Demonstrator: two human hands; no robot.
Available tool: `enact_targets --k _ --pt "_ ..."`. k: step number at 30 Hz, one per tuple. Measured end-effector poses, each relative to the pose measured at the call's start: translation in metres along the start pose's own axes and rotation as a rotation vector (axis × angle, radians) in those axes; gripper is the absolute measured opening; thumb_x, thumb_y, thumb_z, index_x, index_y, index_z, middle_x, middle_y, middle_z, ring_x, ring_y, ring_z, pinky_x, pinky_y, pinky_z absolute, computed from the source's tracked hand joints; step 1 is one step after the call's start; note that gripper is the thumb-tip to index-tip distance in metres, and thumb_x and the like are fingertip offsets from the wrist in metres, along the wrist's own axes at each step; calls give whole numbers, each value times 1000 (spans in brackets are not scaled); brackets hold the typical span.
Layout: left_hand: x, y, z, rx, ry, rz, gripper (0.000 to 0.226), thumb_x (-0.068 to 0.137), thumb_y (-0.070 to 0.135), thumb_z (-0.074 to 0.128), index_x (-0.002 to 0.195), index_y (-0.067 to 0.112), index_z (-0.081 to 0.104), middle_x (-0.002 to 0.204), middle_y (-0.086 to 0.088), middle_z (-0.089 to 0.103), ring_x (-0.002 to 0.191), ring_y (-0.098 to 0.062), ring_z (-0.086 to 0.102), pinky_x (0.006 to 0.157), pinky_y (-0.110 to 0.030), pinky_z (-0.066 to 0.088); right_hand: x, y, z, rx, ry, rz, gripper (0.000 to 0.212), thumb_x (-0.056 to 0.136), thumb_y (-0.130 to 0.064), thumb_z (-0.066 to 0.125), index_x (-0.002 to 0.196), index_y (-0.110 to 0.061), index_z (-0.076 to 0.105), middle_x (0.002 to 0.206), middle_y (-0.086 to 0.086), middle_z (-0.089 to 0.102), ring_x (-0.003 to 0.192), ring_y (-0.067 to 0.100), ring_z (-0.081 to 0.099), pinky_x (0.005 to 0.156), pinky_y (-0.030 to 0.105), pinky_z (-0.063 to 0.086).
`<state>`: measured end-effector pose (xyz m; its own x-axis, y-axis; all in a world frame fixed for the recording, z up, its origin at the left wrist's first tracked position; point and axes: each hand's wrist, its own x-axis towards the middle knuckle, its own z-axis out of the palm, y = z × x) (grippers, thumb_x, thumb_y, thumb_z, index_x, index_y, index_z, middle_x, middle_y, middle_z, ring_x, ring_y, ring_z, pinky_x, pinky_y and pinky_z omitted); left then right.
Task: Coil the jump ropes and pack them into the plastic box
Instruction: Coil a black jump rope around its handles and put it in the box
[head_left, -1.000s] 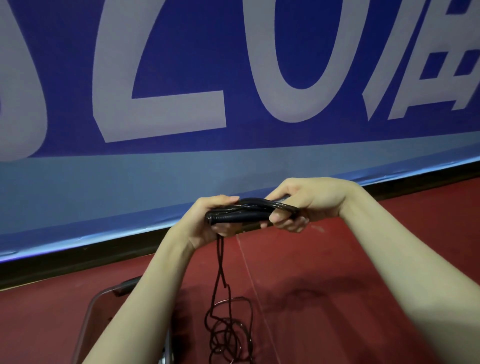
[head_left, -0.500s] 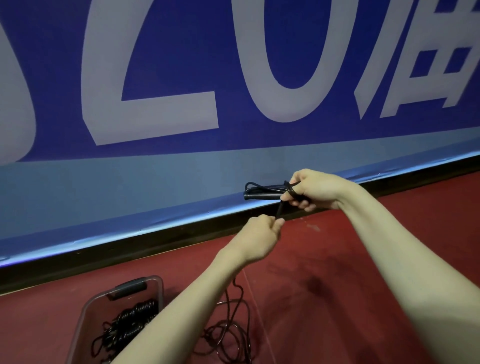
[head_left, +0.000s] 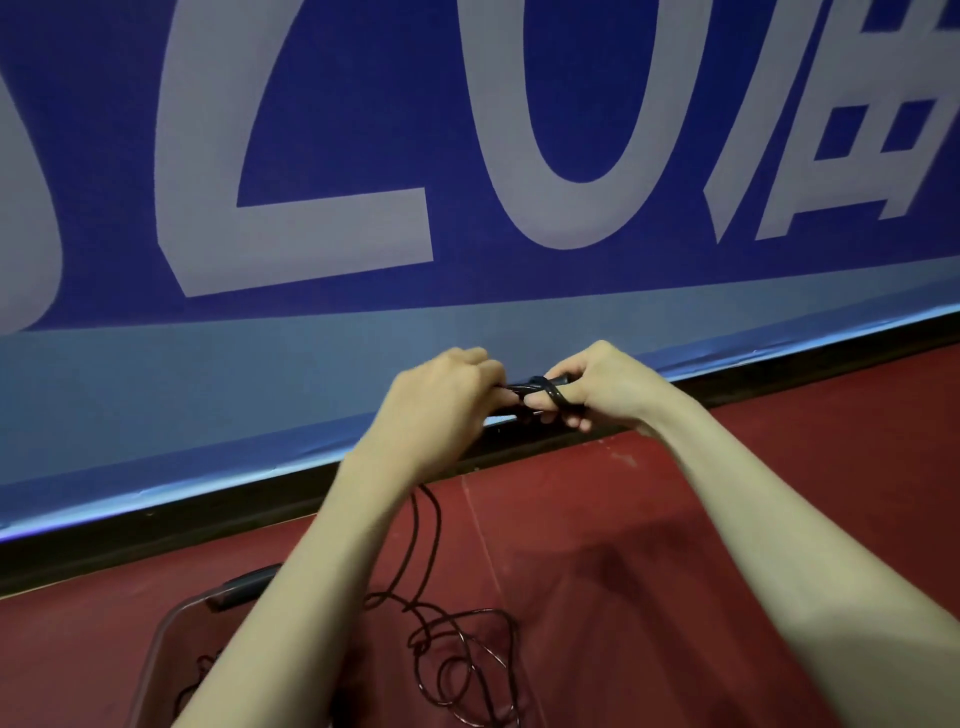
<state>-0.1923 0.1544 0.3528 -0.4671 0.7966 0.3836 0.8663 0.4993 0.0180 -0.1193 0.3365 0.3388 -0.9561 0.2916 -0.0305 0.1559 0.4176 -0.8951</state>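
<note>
A black jump rope is held up in front of me. My right hand (head_left: 602, 387) grips its black handles (head_left: 540, 387), with a loop of rope wound round them. My left hand (head_left: 441, 397) is close against the handles' left end, fingers curled on the rope there. The loose rope (head_left: 457, 654) hangs down under my left forearm and lies in tangled loops on the red floor. The clear plastic box (head_left: 171, 618) sits at the lower left, partly hidden by my left arm, with dark ropes inside.
A blue banner wall (head_left: 467, 156) with large pale letters stands just beyond my hands, with a black skirting strip (head_left: 156, 525) at its foot. The floor (head_left: 623, 571) is red matting with a seam line.
My left hand has come up from below the handles to their left end, carrying the rope round them. My right hand has held the handles in place.
</note>
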Motion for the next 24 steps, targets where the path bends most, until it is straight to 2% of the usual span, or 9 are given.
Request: enact_targets --k 2,6,8,12,17,21,24 --pt "-4 -15 0 -139 28 19 23 98 38 48 95 19 61 96 8 55 95 -13 48 69 -33 41 -4 -11 3 -76 -90 -44 13 84 -21 77 81 -9 73 67 5 67 46 8 49 45 18 43" --pt "-10 -26 7 -223 45 49 18 98 35 50 86 23 58 88 12 54 85 -9 44 70 -39 45 -12 -27 15 -230 -235 -107 16 88 -19 71 81 -5 70 52 -8 61 42 2 47 45 14 38" --pt "-13 -29 12 -323 35 -1 18 98 36 47 81 32 51 79 15 52 81 -11 44 71 -38 44 -13 -30 17 -232 -270 -123 16 89 -17 70 85 -2 70 51 -10 59 42 2 45 45 13 37" --pt "-17 -31 21 -436 -23 -130 23 99 37 45 77 32 46 60 5 49 61 -17 43 60 -34 36 -13 -32 19 -239 -276 -129 21 90 -18 69 91 3 70 56 -8 59 44 2 44 44 13 35" --pt "-17 -32 20 -593 -33 -153 28 99 40 45 74 29 50 59 -4 49 56 -19 39 58 -35 34 -13 -27 22 -124 -321 -103 15 92 -18 65 84 -5 64 64 -4 63 47 4 44 48 15 35" --pt "-17 -33 18 -565 -43 -164 27 98 41 45 74 30 51 59 -7 50 56 -20 40 57 -35 35 -10 -20 27 -11 -383 -68 15 96 -16 59 85 -7 61 62 -7 61 53 5 46 54 18 36" --pt "-18 -33 19 -521 -84 -172 26 97 43 47 74 31 52 55 -1 45 54 -19 38 54 -33 32 -10 -13 29 125 -467 -9 14 99 -15 53 89 -7 58 65 -5 53 58 8 44 54 19 35"
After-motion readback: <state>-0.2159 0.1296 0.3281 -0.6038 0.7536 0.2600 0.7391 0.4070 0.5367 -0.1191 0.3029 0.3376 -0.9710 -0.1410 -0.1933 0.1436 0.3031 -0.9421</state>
